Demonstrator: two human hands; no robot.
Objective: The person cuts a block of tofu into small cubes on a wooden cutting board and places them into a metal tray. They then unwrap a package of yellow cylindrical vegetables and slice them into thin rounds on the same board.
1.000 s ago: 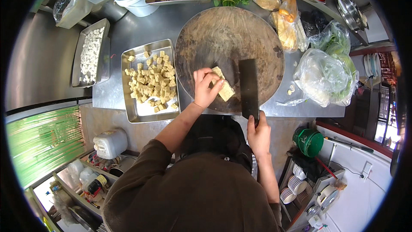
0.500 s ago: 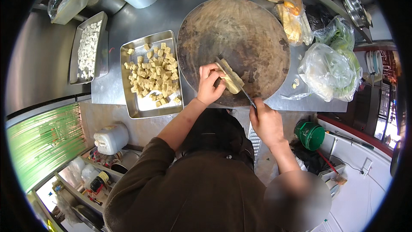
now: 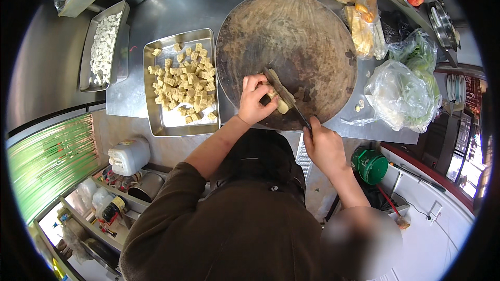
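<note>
Cleaver (image 3: 288, 98) in the person's right hand (image 3: 324, 145), fingers closed round its handle, stands edge-down at a pale tan block (image 3: 282, 106), with parts of the block showing on both sides of the blade. The left hand (image 3: 254, 102) grips the block from its left side with bent fingers. The block lies on a round wooden chopping board (image 3: 286, 34), toward its near edge; the board reaches the near edge of a steel worktop (image 3: 179, 13). Just left of the board, also by the near edge, a metal tray (image 3: 169, 118) holds many loose tan cubes (image 3: 187, 80). Small white cubes (image 3: 105, 44) fill another tray (image 3: 123, 49) at the worktop's left edge. Toward the near right corner rests a clear plastic bag (image 3: 396, 96).
</note>
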